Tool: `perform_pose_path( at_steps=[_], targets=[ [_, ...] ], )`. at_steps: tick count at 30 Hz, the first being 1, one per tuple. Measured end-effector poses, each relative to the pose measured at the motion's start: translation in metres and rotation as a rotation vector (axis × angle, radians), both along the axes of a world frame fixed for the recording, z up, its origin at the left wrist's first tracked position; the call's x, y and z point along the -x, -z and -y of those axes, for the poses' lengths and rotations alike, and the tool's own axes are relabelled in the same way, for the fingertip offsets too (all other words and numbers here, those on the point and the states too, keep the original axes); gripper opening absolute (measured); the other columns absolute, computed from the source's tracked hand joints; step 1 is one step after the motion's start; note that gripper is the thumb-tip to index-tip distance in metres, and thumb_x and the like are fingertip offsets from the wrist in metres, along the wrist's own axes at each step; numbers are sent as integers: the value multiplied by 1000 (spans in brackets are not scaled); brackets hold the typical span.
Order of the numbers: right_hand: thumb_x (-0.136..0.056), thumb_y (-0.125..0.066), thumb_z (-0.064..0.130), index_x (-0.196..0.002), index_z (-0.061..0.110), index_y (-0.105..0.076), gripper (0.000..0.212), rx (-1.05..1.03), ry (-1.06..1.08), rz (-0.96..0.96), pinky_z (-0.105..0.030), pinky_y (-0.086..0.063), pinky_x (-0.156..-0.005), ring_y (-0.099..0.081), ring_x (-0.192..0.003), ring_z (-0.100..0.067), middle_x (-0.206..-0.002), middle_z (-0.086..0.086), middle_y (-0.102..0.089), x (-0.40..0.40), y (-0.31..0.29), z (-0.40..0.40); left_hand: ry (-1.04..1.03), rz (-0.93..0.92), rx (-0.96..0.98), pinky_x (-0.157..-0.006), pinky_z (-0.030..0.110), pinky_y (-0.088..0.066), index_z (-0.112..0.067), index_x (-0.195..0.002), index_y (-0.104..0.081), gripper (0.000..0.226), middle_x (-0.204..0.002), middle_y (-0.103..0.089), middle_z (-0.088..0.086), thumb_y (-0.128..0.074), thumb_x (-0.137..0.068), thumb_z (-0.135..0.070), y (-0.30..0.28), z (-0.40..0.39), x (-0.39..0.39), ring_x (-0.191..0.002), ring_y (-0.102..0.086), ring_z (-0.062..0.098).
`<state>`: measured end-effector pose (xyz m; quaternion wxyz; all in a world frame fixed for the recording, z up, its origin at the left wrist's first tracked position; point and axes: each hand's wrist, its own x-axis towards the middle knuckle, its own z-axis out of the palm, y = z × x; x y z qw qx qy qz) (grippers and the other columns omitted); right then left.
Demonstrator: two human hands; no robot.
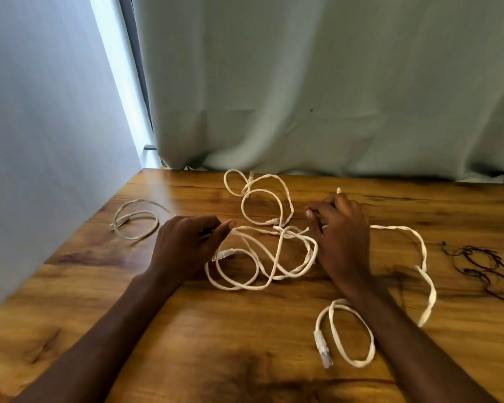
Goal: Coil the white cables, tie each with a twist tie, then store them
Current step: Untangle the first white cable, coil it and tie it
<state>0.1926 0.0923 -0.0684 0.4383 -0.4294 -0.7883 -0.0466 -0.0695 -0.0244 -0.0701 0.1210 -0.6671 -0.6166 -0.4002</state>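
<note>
Several white cables lie loose on the wooden table [216, 338]. A tangled cable [258, 264] sits in the middle between my hands, with a looped cable [280, 200] behind it. My left hand [186, 245] has its thumb and curled fingers pinched on the tangle's left strand. My right hand [344, 237] is closed on a flat white cable [424, 257]; its tip pokes up above the fingers, and it runs right and down to a loop and plug [325, 351]. A small coiled cable [134, 221] lies at the far left. Dark twist ties [483, 266] lie at the right.
A pale green curtain [332, 97] hangs right behind the table's far edge. A grey wall [41, 141] borders the table on the left. The near part of the table shows bare wood between my forearms.
</note>
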Motion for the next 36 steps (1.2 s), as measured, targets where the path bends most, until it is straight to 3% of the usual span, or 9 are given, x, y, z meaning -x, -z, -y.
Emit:
perform_pose_path(
  at_steps=[6,10,14,21,29,33,36],
  targets=[
    [-97,-68,22,-102,18,-76,11,-34,-8,-15,-38,-42,-79,-57,-91,-23,-97,-2,-63,0,-4,-4,32,-7,-16,-56,10,-42,-29,-83,-76,25,-64,-63,-22,-70,-98,-48,-2,-2,-7,-54,-61,-1],
    [-97,-69,21,-104,20,-76,11,-9,-18,-13,-36,-41,-79,-56,-93,-21,-98,0,-63,2,-1,-4,2,-12,3,-54,12,-45,-30,-82,-76,23,-62,-64,-20,-69,-97,-47,0,4,-4,-55,-63,1],
    [-97,-68,21,-106,21,-76,12,30,-45,-31,-40,-46,-81,-57,-95,-21,-100,0,-64,0,4,1,17,-11,-5,-52,9,-40,-39,-79,-67,20,-56,-53,-26,-71,-98,-46,-4,8,-7,-56,-62,-2],
    [-94,-71,19,-104,19,-77,12,49,-37,-90,-40,-50,-80,-60,-93,-20,-101,2,-68,-11,-3,-4,-2,5,-26,-50,20,-48,-33,-80,-75,40,-59,-63,-21,-56,-98,-64,-2,3,-7,-54,-63,-1],
    [-95,-69,20,-101,16,-76,10,-10,-2,-96,-41,-49,-78,-60,-92,-26,-99,-3,-68,-17,-19,-7,-44,-2,-23,-51,11,-40,-29,-79,-77,36,-57,-58,-24,-64,-98,-58,-4,-4,-15,-56,-62,-1],
    [-96,-67,22,-100,17,-75,11,-4,-12,-87,-44,-51,-80,-60,-93,-28,-100,-3,-68,-18,-22,-10,-34,42,0,-52,26,-49,-29,-81,-76,43,-59,-65,-16,-59,-98,-65,-3,-6,-14,-54,-64,4],
    [-96,-67,22,-100,18,-75,10,12,-27,-100,-43,-50,-82,-59,-96,-26,-100,-2,-69,-19,-20,-8,-68,33,1,-52,26,-46,-31,-76,-73,40,-57,-63,-16,-63,-98,-62,-4,-6,-18,-55,-63,6]
  ],
)
